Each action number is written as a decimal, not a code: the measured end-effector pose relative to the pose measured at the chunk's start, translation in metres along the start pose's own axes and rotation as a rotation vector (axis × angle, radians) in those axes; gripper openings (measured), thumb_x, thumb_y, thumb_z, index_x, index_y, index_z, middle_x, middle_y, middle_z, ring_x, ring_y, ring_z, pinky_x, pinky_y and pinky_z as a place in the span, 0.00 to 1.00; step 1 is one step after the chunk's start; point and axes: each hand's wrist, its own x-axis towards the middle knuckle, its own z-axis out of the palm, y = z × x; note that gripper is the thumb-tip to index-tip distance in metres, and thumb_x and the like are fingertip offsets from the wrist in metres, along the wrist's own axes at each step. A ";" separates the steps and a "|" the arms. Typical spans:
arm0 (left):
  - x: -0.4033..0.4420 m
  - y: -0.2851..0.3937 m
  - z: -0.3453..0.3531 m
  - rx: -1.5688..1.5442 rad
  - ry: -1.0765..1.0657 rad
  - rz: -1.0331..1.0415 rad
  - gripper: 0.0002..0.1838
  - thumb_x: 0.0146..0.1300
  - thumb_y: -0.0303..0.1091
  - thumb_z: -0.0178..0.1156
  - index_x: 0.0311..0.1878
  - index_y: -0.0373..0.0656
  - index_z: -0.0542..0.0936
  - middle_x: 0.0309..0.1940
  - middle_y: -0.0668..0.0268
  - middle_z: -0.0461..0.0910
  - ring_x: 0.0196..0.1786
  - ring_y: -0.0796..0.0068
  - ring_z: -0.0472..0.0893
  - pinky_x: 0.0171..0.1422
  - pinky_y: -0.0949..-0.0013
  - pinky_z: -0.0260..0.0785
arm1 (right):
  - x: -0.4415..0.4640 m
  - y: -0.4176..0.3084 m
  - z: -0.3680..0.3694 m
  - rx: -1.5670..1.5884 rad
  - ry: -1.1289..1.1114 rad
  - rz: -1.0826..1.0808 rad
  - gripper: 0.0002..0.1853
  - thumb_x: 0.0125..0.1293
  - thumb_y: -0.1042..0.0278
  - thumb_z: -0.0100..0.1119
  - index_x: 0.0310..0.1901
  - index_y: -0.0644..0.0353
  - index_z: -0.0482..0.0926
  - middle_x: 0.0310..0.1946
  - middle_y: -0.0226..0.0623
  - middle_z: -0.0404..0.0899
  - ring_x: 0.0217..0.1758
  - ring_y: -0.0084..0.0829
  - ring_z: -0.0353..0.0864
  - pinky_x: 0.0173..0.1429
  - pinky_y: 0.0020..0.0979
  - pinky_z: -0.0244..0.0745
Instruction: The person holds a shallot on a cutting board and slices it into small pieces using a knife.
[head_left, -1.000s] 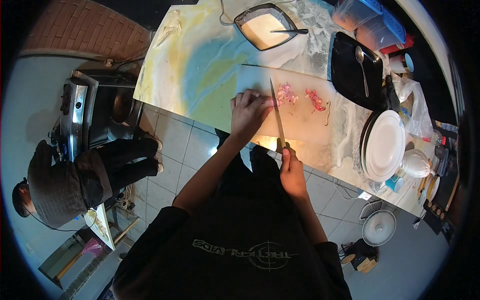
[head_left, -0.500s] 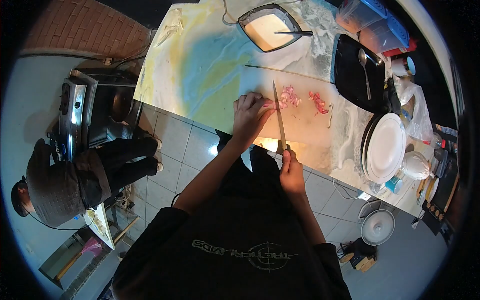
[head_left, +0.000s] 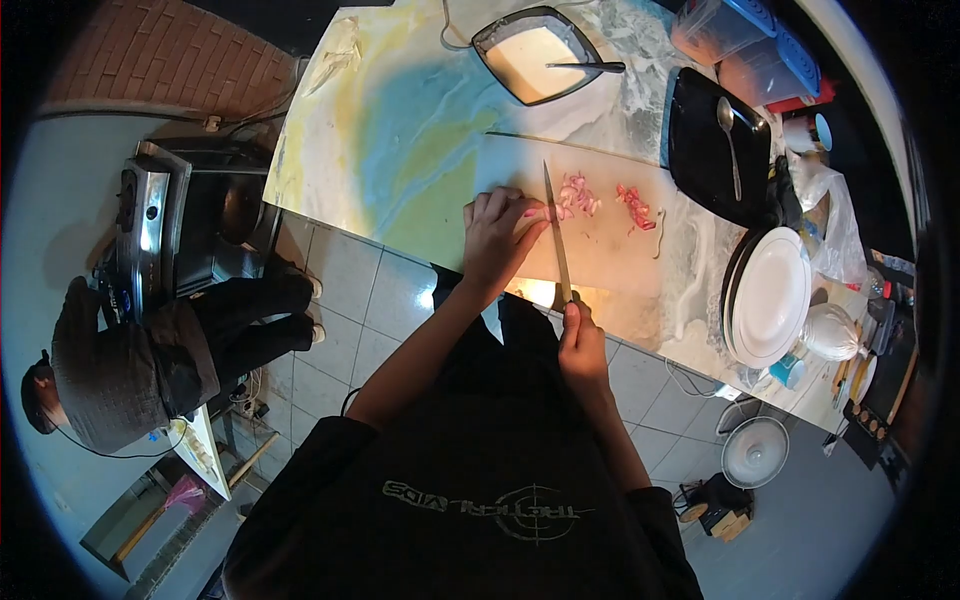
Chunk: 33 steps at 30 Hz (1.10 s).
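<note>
My right hand (head_left: 583,345) is wrapped round the handle of a long knife (head_left: 558,230), its blade pointing away from me over the pale cutting board (head_left: 600,265). Left of the blade, my left hand (head_left: 494,238) has its fingers curled on a pink shallot (head_left: 537,213), mostly covered by them. Sliced shallot (head_left: 577,195) lies in a loose heap just right of the knife. Farther right is a smaller pile of chopped red pieces (head_left: 635,207), too small to name surely.
A black bowl of pale batter (head_left: 535,60) with a utensil stands at the back. To the right are a black tray (head_left: 715,150) with a spoon, stacked plates (head_left: 770,295) and lidded plastic containers (head_left: 770,70). Another person (head_left: 130,370) bends near a stove (head_left: 150,220) at left.
Both hands keep nearly the same positions, with the knife still beside the shallot. The whole view has shifted very slightly.
</note>
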 end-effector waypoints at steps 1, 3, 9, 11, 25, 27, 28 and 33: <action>0.000 0.000 0.000 -0.001 -0.004 0.002 0.13 0.56 0.40 0.75 0.45 0.56 0.86 0.44 0.73 0.77 0.50 0.67 0.74 0.57 0.59 0.61 | 0.000 0.001 0.000 0.001 -0.001 -0.001 0.24 0.84 0.58 0.39 0.62 0.74 0.72 0.45 0.69 0.80 0.48 0.66 0.81 0.51 0.50 0.76; 0.000 0.001 0.000 0.006 -0.001 0.003 0.13 0.55 0.40 0.75 0.45 0.56 0.86 0.44 0.73 0.77 0.50 0.67 0.74 0.57 0.59 0.61 | 0.000 -0.004 -0.004 0.003 -0.028 0.033 0.24 0.84 0.58 0.39 0.61 0.74 0.72 0.44 0.68 0.80 0.48 0.65 0.81 0.51 0.50 0.76; 0.000 0.000 0.001 0.012 0.002 0.000 0.13 0.55 0.39 0.75 0.44 0.56 0.86 0.44 0.74 0.77 0.50 0.67 0.74 0.56 0.60 0.61 | 0.004 0.000 -0.005 0.020 -0.048 0.006 0.24 0.84 0.58 0.38 0.61 0.74 0.72 0.44 0.67 0.80 0.48 0.64 0.81 0.51 0.49 0.75; 0.000 0.000 0.002 0.017 0.008 -0.001 0.12 0.55 0.39 0.75 0.43 0.57 0.87 0.44 0.74 0.77 0.50 0.67 0.75 0.56 0.60 0.61 | 0.004 -0.001 -0.005 0.031 -0.062 0.005 0.24 0.84 0.58 0.38 0.61 0.74 0.72 0.44 0.67 0.80 0.49 0.64 0.81 0.51 0.49 0.75; 0.000 0.004 0.001 0.079 0.008 -0.005 0.14 0.56 0.41 0.74 0.45 0.53 0.84 0.46 0.71 0.77 0.51 0.65 0.75 0.57 0.58 0.62 | 0.013 -0.010 -0.010 0.005 -0.056 0.017 0.23 0.84 0.54 0.36 0.57 0.67 0.74 0.44 0.65 0.81 0.51 0.67 0.79 0.53 0.51 0.74; 0.001 0.004 0.002 0.085 0.004 -0.022 0.15 0.56 0.41 0.74 0.45 0.52 0.84 0.46 0.70 0.77 0.51 0.64 0.75 0.57 0.58 0.62 | 0.009 -0.009 -0.013 -0.005 -0.063 0.031 0.23 0.84 0.54 0.37 0.56 0.67 0.74 0.43 0.65 0.81 0.51 0.67 0.79 0.52 0.52 0.75; 0.001 0.004 0.002 0.087 -0.002 -0.043 0.15 0.56 0.42 0.74 0.45 0.52 0.84 0.46 0.70 0.76 0.51 0.64 0.75 0.57 0.58 0.61 | 0.007 -0.007 -0.015 -0.017 -0.069 0.049 0.22 0.84 0.55 0.37 0.55 0.67 0.75 0.43 0.65 0.81 0.50 0.66 0.80 0.52 0.52 0.75; -0.001 0.005 0.002 0.095 0.002 -0.029 0.15 0.56 0.41 0.74 0.45 0.50 0.83 0.47 0.68 0.76 0.51 0.62 0.75 0.57 0.56 0.62 | -0.006 0.006 -0.022 -0.130 -0.010 -0.019 0.19 0.83 0.57 0.41 0.55 0.66 0.74 0.42 0.64 0.82 0.45 0.66 0.82 0.47 0.56 0.77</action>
